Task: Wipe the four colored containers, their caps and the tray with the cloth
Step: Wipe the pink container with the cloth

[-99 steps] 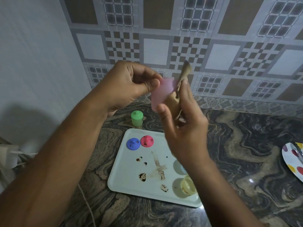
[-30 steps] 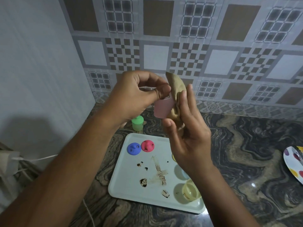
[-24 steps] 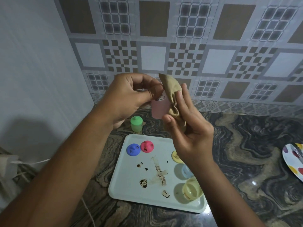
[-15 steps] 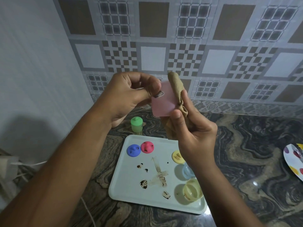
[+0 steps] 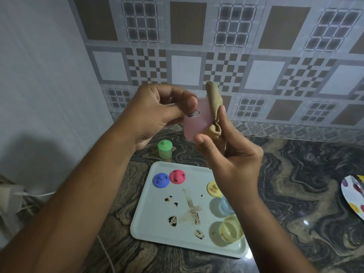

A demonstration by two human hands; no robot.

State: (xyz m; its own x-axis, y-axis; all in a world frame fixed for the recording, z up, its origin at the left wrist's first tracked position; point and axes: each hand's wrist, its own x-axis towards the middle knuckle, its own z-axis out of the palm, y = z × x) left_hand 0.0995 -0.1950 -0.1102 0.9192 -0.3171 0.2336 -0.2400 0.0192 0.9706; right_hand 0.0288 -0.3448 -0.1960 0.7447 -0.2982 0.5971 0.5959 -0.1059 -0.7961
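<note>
Compared with a second earlier, the pink container (image 5: 198, 124) had turned in the left hand (image 5: 155, 113) so its broad side faced the camera, and the cloth (image 5: 213, 101) had slid off that face to its right edge. The left fingers pinched the container's upper corner. The right hand (image 5: 234, 162) gripped the bunched cloth against it, thumb at the lower corner. By my judgement this container was nearly wiped, while the stained tray (image 5: 155, 217), the yellow container (image 5: 231, 228), the blue container (image 5: 224, 205) and the blue cap (image 5: 161, 180), red cap (image 5: 177, 176) and yellow cap (image 5: 213, 189) still waited. Both hands hung well above the tray, near the tiled wall (image 5: 256, 75). The green container (image 5: 165, 149) stood just behind the tray's back edge, and bare table (image 5: 295, 184) lay open rightward to a spotted plate (image 5: 354, 196).
</note>
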